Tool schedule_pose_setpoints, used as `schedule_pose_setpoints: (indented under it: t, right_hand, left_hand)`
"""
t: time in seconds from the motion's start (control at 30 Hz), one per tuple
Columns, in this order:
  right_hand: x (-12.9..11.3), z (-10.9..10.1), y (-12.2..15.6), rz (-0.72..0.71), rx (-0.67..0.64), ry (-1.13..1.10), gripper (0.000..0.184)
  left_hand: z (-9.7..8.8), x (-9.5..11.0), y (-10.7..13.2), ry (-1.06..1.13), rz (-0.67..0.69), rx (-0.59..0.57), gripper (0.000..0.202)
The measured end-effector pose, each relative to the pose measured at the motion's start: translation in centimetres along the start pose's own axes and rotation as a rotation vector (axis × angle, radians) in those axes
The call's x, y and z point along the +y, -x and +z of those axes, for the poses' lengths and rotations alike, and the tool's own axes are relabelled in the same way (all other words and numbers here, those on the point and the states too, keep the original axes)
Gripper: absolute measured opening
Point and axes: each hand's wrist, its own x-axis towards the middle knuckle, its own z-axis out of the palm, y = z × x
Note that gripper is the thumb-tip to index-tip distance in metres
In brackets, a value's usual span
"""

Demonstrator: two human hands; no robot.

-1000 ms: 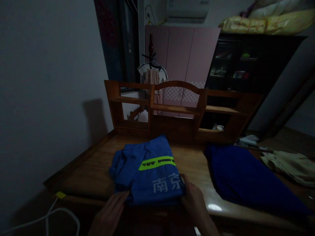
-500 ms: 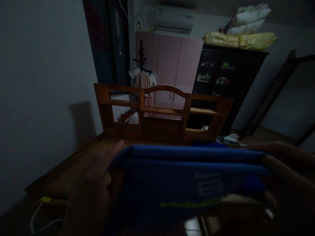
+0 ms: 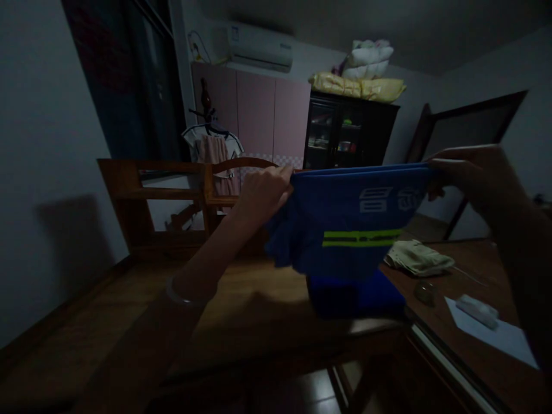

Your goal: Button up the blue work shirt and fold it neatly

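A folded blue garment (image 3: 340, 224), with white lettering and a yellow-green stripe, hangs stretched between my two hands. My left hand (image 3: 269, 187) pinches its upper left corner; a pale bangle circles that wrist. At the upper right corner, the fingers of my right hand (image 3: 468, 164) are closed on the cloth. The garment's lower edge hangs loose above a brighter blue item (image 3: 360, 296) on the wooden desk (image 3: 228, 299), which it partly hides. I cannot tell whether the two touch.
A wooden shelf unit (image 3: 159, 192) stands along the desk's back edge. On the brown surface at right lie a pale green folded cloth (image 3: 418, 257), a small glass-like object (image 3: 425, 292), and white paper (image 3: 495, 336) with a pale object on it. A wall rises at left.
Both hands have risen and moved farther out with the garment, which now hangs down with its stripe showing. The view has turned right, bringing the brown surface into sight.
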Motion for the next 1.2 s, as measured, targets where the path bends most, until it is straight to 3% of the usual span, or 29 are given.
schedule_pose_setpoints:
  t: [0.1,0.2,0.27,0.37,0.43,0.5,0.67,0.87,0.93,1.03,1.1,1.2]
  right_hand:
    - [1.0,-2.5,1.0,-0.065,0.037,0.158,0.029]
    - [5.6,-2.2,4.5,0.015,-0.039,0.224,0.033]
    - [10.0,-0.7,7.8,0.116,-0.198,0.166,0.039]
    - [16.4,2.2,13.8,0.255,-0.335,0.053,0.045]
    - [19.4,3.6,17.8,0.37,-0.408,0.035,0.046]
    - [21.1,4.4,21.3,0.422,-0.424,0.042,0.045]
    - [22.0,4.5,25.8,0.466,-0.351,0.123,0.046]
    - [22.6,3.9,26.1,0.549,-0.438,0.115,0.05]
    - [22.6,3.7,25.5,0.579,-0.409,0.096,0.049]
    - [21.9,4.3,23.7,0.556,-0.261,0.134,0.049]
    - [21.1,5.8,21.6,0.445,-0.198,0.22,0.047]
    - [20.6,10.2,17.5,0.225,-0.272,0.341,0.048]
  left_hand:
    - [1.1,1.6,-0.6,0.071,0.04,0.052,0.028]
    - [6.2,3.6,1.6,0.187,0.105,0.018,0.031]
    - [11.0,5.7,4.3,0.244,0.166,-0.105,0.036]
    - [17.7,9.5,9.1,0.244,0.261,-0.358,0.038]
    - [20.8,11.8,12.4,0.212,0.313,-0.505,0.037]
    - [22.6,13.5,15.0,0.175,0.361,-0.574,0.034]
    - [23.5,14.6,17.8,0.161,0.456,-0.508,0.03]
    - [23.2,14.7,19.8,0.197,0.536,-0.569,0.033]
    - [22.5,14.8,20.0,0.278,0.537,-0.596,0.033]
    - [21.3,15.0,18.3,0.426,0.415,-0.545,0.038]
    - [21.3,15.2,15.8,0.493,0.31,-0.462,0.039]
    - [23.7,15.5,11.7,0.531,0.238,-0.34,0.042]
